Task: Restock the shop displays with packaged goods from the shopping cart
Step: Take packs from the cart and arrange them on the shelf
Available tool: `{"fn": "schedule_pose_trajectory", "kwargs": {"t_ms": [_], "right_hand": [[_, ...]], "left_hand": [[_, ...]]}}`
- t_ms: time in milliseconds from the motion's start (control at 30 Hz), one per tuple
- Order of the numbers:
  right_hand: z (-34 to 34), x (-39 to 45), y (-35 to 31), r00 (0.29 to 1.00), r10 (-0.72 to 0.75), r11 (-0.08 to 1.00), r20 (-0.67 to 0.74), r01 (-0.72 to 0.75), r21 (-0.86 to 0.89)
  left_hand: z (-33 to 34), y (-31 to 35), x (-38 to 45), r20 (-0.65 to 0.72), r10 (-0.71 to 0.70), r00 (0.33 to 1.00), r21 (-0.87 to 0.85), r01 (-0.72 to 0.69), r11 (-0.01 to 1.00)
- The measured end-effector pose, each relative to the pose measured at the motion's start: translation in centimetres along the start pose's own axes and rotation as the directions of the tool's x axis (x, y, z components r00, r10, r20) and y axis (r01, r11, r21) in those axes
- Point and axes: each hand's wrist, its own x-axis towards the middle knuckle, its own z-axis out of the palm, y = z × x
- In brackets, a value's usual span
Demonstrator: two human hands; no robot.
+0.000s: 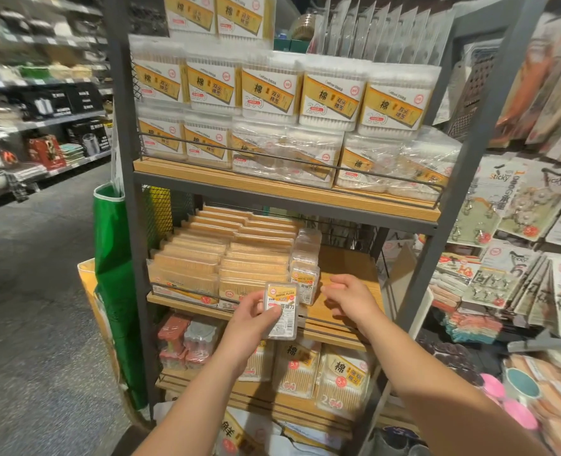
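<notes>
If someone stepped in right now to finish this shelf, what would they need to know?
Left hand: grips a dental floss box, held in front of the middle shelf.
Right hand: holds nothing, fingers loosely curled, over the bare right part of that shelf.
Done: a short row of floss boxes stands beside the toothpick packs.
Left: place the held box, probably beside that row, then fill the bare space. The cart is out of view.
</notes>
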Motion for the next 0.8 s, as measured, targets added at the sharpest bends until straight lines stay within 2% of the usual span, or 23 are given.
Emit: {"fn": "schedule_pose_trajectory", "kwargs": {"t_ms": [67, 133, 200, 267, 400, 533, 600, 667, 800], "right_hand": [[-0.7, -1.8, -0.7, 0.997, -0.035, 0.997, 0.074, 0.030, 0.072], [-1.0, -3.4, -1.5, 0.972, -0.061, 0.996, 0.228, 0.046, 0.073], [-1.3, -4.3, -2.0, 0.946, -0.080, 0.996, 0.313, 0.064, 0.060], [-1.8, -4.6, -2.4, 0.956, -0.104, 0.993, 0.275, 0.084, 0.083], [-3.7, -3.9, -2.2, 0.991, -0.132, 0.990, 0.036, 0.130, 0.063], [-3.5, -3.0, -1.3, 0.988, -0.149, 0.984, 0.027, 0.151, -0.095], [-2.5, -2.6, -1.0, 0.988, -0.140, 0.963, 0.071, 0.152, -0.221], [-1.2, -2.3, -0.9, 0.986, -0.128, 0.941, 0.105, 0.155, -0.302], [0.8, -1.5, -0.7, 0.990, -0.115, 0.955, 0.081, 0.133, -0.264]], "left_hand": [[0.9, 0.1, 0.2, 0.015, 0.005, 1.000, 0.015, -0.006, 1.000], [2.0, 0.3, 0.4, 0.050, 0.005, 0.999, 0.021, -0.006, 1.000], [3.2, 0.8, 0.6, 0.101, 0.015, 0.995, 0.039, -0.019, 0.999], [3.8, 1.4, 0.9, 0.116, 0.032, 0.993, 0.076, -0.041, 0.996], [2.4, 3.1, 1.4, -0.047, 0.129, 0.991, 0.208, -0.117, 0.971], [0.7, 3.7, 1.6, -0.107, 0.210, 0.972, 0.263, -0.176, 0.949], [0.3, 3.3, 2.0, -0.063, 0.260, 0.964, 0.393, -0.215, 0.894], [0.2, 2.7, 2.5, 0.022, 0.272, 0.962, 0.574, -0.235, 0.784], [-0.1, 1.6, 3.0, 0.118, 0.174, 0.978, 0.824, -0.194, 0.532]]}}
